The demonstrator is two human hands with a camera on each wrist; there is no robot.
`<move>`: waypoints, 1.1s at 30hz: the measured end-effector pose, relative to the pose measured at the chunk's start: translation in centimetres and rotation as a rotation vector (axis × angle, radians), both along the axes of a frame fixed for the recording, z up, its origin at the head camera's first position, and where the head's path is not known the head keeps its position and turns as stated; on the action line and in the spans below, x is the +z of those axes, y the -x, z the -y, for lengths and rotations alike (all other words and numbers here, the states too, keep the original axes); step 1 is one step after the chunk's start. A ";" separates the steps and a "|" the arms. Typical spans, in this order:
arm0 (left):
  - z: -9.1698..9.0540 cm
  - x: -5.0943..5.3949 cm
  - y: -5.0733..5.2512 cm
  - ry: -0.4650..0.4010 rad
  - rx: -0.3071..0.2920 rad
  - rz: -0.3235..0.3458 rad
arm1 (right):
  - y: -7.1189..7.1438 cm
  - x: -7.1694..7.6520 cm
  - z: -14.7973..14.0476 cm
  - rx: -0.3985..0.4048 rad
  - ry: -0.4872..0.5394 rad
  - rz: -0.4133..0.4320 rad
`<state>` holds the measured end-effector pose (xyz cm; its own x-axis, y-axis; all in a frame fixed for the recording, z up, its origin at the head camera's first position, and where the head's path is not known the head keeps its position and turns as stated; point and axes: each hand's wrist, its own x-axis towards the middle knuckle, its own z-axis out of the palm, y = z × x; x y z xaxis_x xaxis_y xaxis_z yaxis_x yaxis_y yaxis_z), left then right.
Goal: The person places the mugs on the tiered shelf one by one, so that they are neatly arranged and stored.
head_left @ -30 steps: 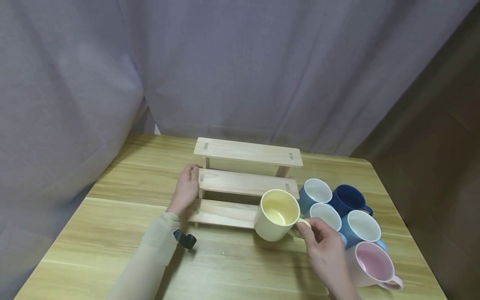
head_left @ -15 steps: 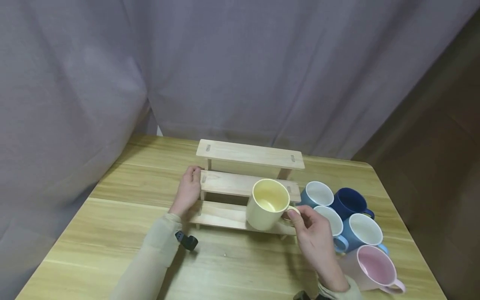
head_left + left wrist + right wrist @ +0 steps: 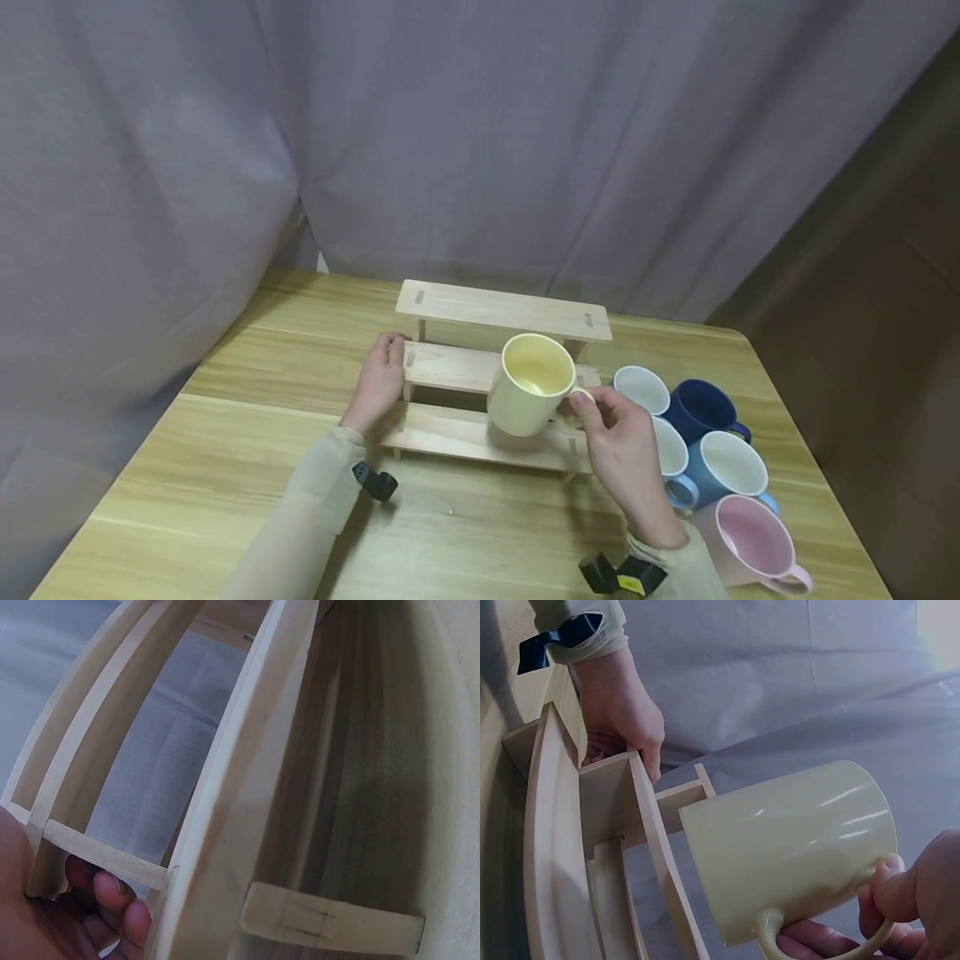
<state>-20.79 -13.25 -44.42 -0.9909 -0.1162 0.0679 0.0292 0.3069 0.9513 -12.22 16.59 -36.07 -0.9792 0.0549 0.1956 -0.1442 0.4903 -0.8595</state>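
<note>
My right arm reached forward, its right grip [image 3: 621, 450] clamped on the handle of the yellow mug [image 3: 525, 400], which I held mouth up over the wooden stand [image 3: 502, 309], clear of its lowest board. My left arm stretched ahead too, the left grip [image 3: 377, 379] curled round the stand's left end at the middle board. I counted three boards, one yellow mug and, grouped on the table [image 3: 450, 542] to my right, three light blue mugs [image 3: 727, 467], one dark blue mug [image 3: 703, 410] and one pink mug [image 3: 748, 542].

The right hand [image 3: 624, 454] has carried the yellow mug [image 3: 522, 404] leftward and farther over the wooden rack [image 3: 502, 307].
</note>
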 end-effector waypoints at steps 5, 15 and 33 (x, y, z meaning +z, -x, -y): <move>-0.1 0.0 0.1 0.000 -0.006 -0.010 | 0.7 0.4 0.3 0.004 -0.002 -0.003; -0.2 0.0 0.4 -0.003 -0.008 -0.018 | 2.1 0.8 0.6 0.011 0.039 0.038; -0.1 -0.3 0.5 0.000 0.004 -0.013 | 4.4 1.8 2.2 0.024 0.071 -0.028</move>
